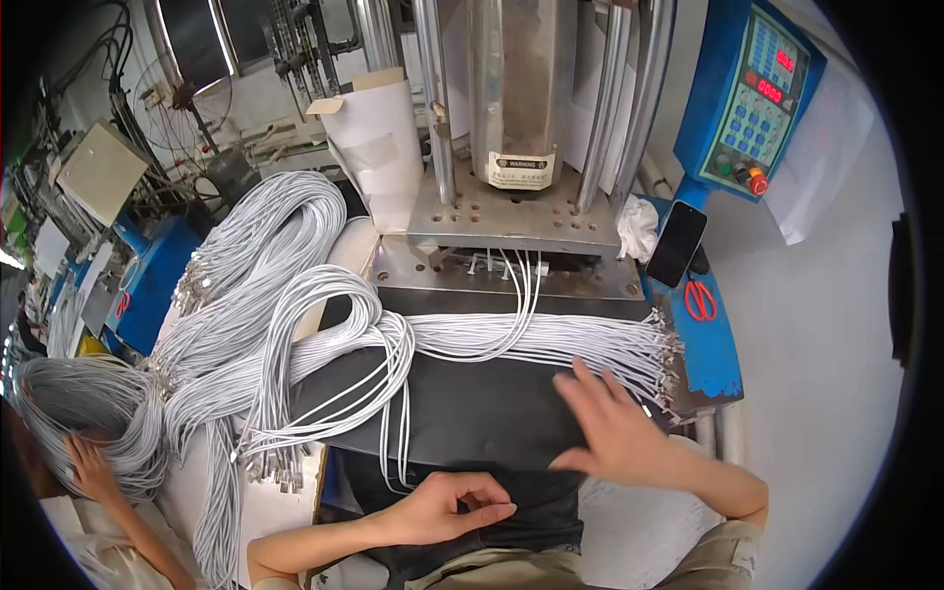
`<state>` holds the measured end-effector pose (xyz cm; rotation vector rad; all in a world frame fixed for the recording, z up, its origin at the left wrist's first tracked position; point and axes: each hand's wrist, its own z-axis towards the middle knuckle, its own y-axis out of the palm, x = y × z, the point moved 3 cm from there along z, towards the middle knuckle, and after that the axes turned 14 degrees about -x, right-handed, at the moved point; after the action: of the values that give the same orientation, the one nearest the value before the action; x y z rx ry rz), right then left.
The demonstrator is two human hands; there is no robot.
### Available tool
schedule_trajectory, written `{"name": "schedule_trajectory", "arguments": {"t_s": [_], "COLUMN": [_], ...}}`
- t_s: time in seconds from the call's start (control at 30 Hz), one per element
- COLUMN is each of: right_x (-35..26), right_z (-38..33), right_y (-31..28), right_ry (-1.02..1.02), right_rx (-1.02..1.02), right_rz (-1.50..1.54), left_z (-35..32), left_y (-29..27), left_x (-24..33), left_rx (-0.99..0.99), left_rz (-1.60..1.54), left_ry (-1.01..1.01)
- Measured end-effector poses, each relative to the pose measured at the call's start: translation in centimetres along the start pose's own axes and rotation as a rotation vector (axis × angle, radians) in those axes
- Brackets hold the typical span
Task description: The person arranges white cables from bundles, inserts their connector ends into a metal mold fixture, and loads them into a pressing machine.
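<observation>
My right hand (615, 428) is spread open over the right side of the black work surface (472, 413). Its fingertips reach close to a long bundle of white cables (580, 334), whose metal-tipped ends fan out on the right. Lower and in front of the surface's near edge, my left hand (442, 506) is curled, thumb and fingers drawn together, with nothing visible in it. Several cables run up from the bundle into the metal mould (506, 270) under the press plate (511, 226). A looped cable bundle (324, 305) lies to the left, metal ends toward me.
Larger cable coils (270, 226) cover the left table. A co-worker's hand (91, 472) rests on another coil (88, 393) at far left. A blue control panel (752, 108), a phone (677, 244) and red-handled scissors (699, 300) are on the right. A cardboard box (379, 147) stands beside the press.
</observation>
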<state>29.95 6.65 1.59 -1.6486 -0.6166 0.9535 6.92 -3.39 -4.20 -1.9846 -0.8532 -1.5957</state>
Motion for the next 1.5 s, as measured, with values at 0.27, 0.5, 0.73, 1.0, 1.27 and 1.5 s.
{"name": "schedule_trajectory", "arguments": {"t_s": [0.27,0.5,0.73,1.0,1.27,1.5], "right_x": [3.8,7.4,12.8,14.0,11.4,7.3], "right_z": [3.5,14.5,16.3,13.5,16.9,8.0], "right_y": [-2.4,-2.4,-0.3,-1.6,-1.1,-7.9], "right_ry": [0.195,-0.167,0.288,0.207,0.205,-0.007], "right_rx": [0.287,-0.124,0.355,0.292,0.521,0.315], "right_rz": [0.444,1.567,-0.09,-0.134,0.213,0.571], "left_z": [2.5,10.2,7.8,7.7,8.0,6.9], "left_y": [-2.0,-6.7,-13.6,-14.7,-14.7,-14.8], "left_x": [6.5,2.0,4.5,3.2,3.4,3.1], "left_rx": [0.085,0.213,0.624,0.649,0.743,0.81], "left_rz": [0.463,1.035,1.84,1.657,1.51,1.443], "left_ry": [0.291,0.401,0.16,0.119,0.242,0.281]}}
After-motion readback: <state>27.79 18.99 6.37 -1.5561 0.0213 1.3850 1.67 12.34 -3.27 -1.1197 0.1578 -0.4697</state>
